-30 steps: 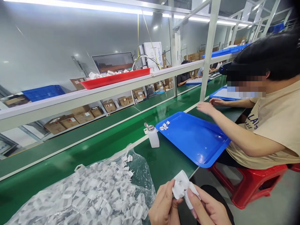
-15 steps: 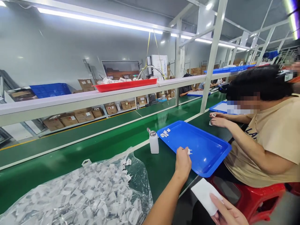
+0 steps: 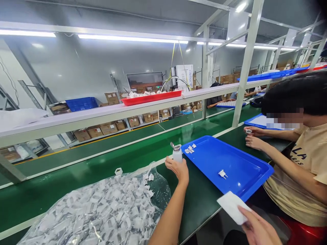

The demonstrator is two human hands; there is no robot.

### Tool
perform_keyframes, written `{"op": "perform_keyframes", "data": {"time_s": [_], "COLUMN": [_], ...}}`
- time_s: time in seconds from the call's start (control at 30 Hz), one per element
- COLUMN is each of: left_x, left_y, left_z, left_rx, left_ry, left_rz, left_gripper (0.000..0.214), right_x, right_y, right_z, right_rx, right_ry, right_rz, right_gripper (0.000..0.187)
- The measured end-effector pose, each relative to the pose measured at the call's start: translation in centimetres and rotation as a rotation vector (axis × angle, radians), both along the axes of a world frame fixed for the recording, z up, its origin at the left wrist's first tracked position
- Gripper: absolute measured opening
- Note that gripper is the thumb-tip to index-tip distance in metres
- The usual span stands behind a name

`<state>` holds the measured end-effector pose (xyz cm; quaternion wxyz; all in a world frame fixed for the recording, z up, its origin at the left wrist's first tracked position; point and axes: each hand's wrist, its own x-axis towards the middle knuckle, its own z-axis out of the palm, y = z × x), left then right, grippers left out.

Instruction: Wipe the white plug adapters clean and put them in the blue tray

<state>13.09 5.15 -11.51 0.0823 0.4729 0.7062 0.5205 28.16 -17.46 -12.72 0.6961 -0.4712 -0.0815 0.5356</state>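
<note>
My left hand [image 3: 179, 170] is closed around the lower part of a small white dispenser bottle [image 3: 177, 155], whose metal lid is flipped up. Pinched in my right hand [image 3: 255, 223] is a folded white wipe [image 3: 233, 207], held past the near edge of the blue tray. A white plug part with two pins [image 3: 222, 174] lies by itself in the blue tray [image 3: 245, 163]. Several more white plug parts [image 3: 190, 148] sit together in that tray's far left corner. Left of my left arm, a clear plastic bag [image 3: 163, 185] spreads out, full of white plastic parts [image 3: 102, 207].
A co-worker [image 3: 301, 163] sits to the right, holding a small white part [image 3: 248, 131]. Above the green bench [image 3: 201, 207] runs a shelf [image 3: 107, 114] with a red tray [image 3: 153, 98] of white parts. A metal post [image 3: 246, 64] rises behind the blue tray.
My left hand has let go of the pinned plug part, now in the blue tray, and moved left onto the bottle. The wipe stays in my right hand. The view has turned somewhat left.
</note>
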Motion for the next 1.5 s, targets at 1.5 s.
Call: {"op": "perform_keyframes", "data": {"time_s": [1.5], "left_x": [-2.6], "left_y": [-1.2], "left_z": [14.8], "left_rx": [0.577], "left_ry": [1.389], "left_rz": [-0.771], "left_gripper": [0.063], "right_x": [-1.7], "right_y": [11.9], "right_z": [8.5], "right_rx": [0.521], "right_ry": [-0.060], "right_rz": [0.272], "right_gripper": [0.028]}}
